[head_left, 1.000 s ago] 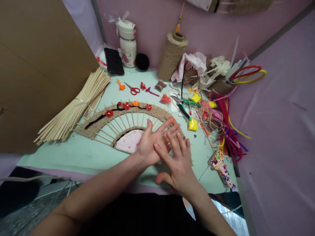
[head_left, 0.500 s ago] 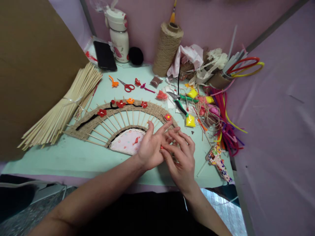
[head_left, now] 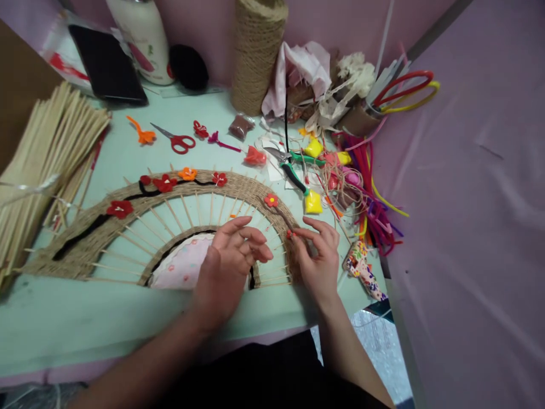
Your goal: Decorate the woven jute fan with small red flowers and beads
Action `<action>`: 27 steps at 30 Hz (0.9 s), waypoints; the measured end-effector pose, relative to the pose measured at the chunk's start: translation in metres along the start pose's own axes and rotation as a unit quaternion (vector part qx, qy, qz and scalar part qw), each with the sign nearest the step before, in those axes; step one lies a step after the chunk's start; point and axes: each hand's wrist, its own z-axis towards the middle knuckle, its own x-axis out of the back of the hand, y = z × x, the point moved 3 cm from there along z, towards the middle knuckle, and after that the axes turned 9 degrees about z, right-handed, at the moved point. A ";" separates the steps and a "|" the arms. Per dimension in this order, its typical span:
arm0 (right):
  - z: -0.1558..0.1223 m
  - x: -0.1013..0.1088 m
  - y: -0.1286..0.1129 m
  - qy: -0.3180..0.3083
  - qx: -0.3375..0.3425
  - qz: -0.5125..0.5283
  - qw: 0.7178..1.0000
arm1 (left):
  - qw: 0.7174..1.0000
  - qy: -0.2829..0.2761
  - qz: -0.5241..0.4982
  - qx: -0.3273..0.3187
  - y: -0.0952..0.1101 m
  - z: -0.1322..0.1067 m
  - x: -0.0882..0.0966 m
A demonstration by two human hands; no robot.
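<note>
A fan-shaped piece of woven twine on wooden ribs lies on the pale green table, with red and orange clay flowers along a black branch. My left hand hovers palm down over the fan's lower middle, its fingers loosely curled and apart, holding nothing. My right hand rests at the fan's right end and pinches a small red bit against the woven band, just below an orange-red flower.
A bundle of bamboo sticks lies at the left. Red scissors, green-handled pliers, yellow clay packets, pipe cleaners, a twine spool, a phone and a bottle crowd the back. A patterned glue gun lies right of my hand.
My hands came apart: the right one moved to the fan's right end with the small red bit, the left one turned palm down. The view moved closer to the table.
</note>
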 end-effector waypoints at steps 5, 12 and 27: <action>0.005 -0.011 0.000 -0.030 0.010 -0.038 0.999 | 1.000 -0.010 0.010 0.018 0.005 -0.001 0.000; 0.006 -0.018 -0.002 -0.051 0.003 -0.091 0.995 | 0.998 -0.049 0.001 0.033 0.003 0.000 0.003; 0.004 -0.023 -0.005 -0.059 0.013 -0.145 0.988 | 0.998 -0.049 0.000 0.035 0.002 0.000 0.006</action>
